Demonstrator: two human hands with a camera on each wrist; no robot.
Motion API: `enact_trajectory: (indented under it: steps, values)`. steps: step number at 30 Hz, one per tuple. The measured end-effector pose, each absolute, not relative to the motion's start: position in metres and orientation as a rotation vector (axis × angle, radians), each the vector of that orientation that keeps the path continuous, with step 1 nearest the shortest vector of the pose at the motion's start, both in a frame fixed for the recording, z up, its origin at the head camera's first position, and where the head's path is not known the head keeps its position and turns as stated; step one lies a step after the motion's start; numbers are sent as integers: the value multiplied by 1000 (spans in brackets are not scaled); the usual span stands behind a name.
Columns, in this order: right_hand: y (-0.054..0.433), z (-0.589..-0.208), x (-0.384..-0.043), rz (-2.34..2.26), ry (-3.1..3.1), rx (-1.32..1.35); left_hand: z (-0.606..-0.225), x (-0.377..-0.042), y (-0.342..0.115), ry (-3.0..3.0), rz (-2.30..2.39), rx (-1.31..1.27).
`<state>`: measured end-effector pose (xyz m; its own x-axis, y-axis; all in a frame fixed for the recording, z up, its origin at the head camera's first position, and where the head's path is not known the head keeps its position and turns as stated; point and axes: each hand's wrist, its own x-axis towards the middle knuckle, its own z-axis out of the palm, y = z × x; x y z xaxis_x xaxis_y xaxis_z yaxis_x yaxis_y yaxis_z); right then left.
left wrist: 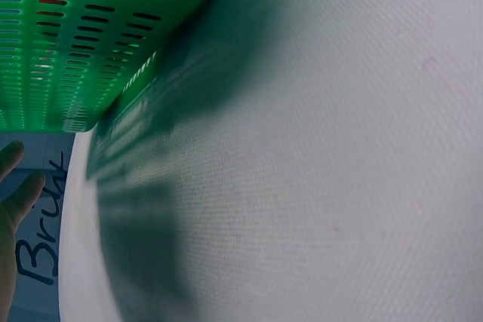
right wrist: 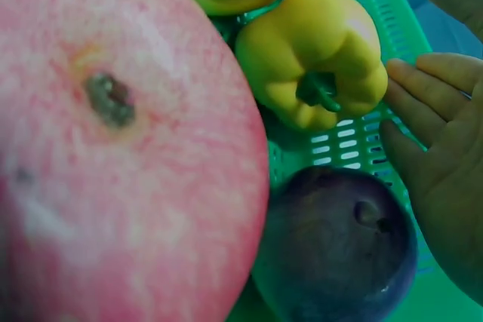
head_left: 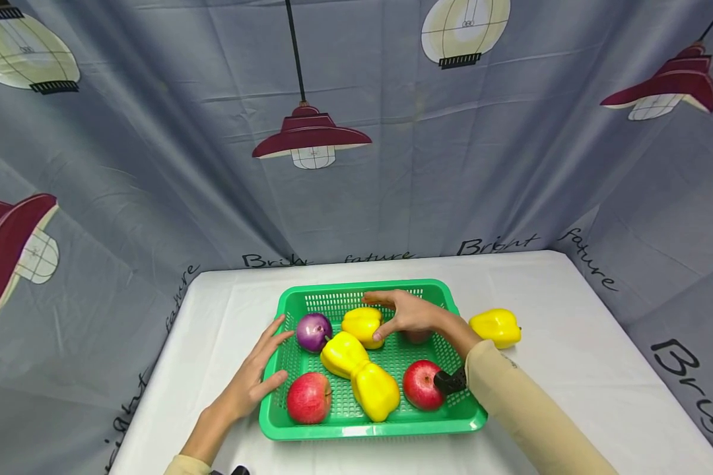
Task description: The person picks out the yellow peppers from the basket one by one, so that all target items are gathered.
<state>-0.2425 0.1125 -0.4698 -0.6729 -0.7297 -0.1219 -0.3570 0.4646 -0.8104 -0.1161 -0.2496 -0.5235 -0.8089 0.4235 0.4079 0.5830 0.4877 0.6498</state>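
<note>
My right hand (head_left: 407, 311) reaches over the far side of a green plastic basket (head_left: 362, 432), thumb and fingers spread beside a yellow bell pepper (head_left: 361, 324). In the right wrist view its fingertips come right up to that pepper (right wrist: 313, 58); whether they touch cannot be told. Below this hand lies a round dark purple item (right wrist: 336, 250), mostly hidden in the head view. My left hand (head_left: 246, 382) is at the basket's left rim, fingers spread, holding nothing. Only some of its fingers (left wrist: 24, 197) show in the left wrist view, near the basket wall (left wrist: 90, 43).
The basket also holds a purple onion (head_left: 313, 332), a red apple (head_left: 309, 398), another red apple (head_left: 423, 384) under the right wrist, and two touching yellow pieces, one (head_left: 375, 391) nearer me. Another yellow pepper (head_left: 496, 328) lies outside, on the white tablecloth (head_left: 546, 409).
</note>
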Motion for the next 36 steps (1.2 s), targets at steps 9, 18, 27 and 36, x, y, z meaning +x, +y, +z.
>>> enact_trajectory:
  steps: [9,18,27,36]
  values:
    - [106,-477,-245,-1051,2266,-941,-525,-117,-250,-2539,-1223,-873]
    - [99,-479,-244,-1022,2292,-958,-525,-115,-250,-2544,-1239,-857]
    - [90,-481,-240,-1014,2281,-917,-524,-115,-249,-2548,-1257,-835]
    - [84,-483,-238,-1030,2241,-920,-523,-116,-247,-2561,-1266,-823]
